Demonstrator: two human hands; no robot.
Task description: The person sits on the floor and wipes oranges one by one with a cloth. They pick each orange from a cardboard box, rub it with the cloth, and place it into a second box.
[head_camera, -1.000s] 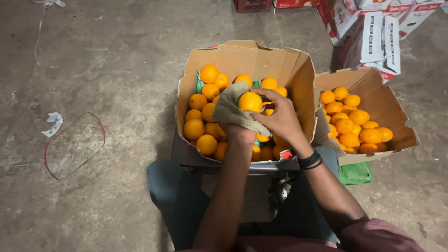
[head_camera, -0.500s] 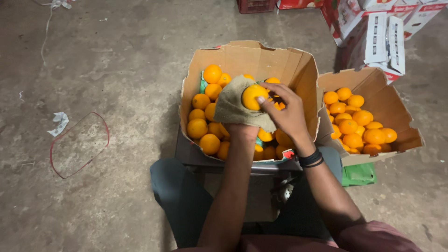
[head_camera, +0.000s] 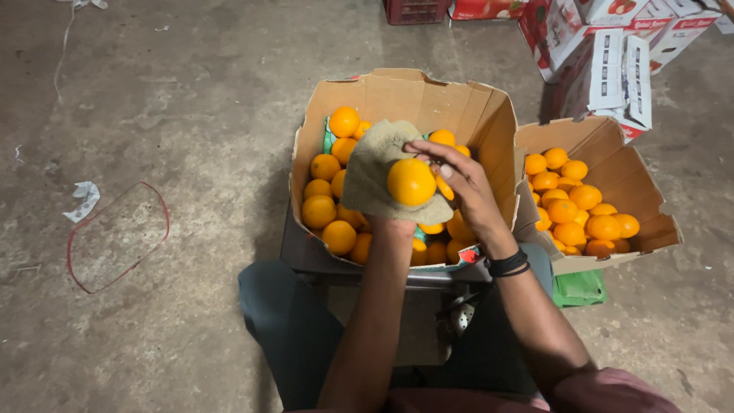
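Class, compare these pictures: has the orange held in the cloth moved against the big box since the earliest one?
Yes. The orange in the cloth now sits lower, nearer the big box's near edge.

Orange (head_camera: pixel 411 182): round, bright, glossy, unpeeled, lifted above the near-centre of the open box, resting against the cloth on its left. Cloth (head_camera: pixel 380 174): tan, coarse, crumpled, draped in a loose cup under and behind the fruit, one corner pointing far, lower edge hanging toward the near side, touching the orange along its left and underside.
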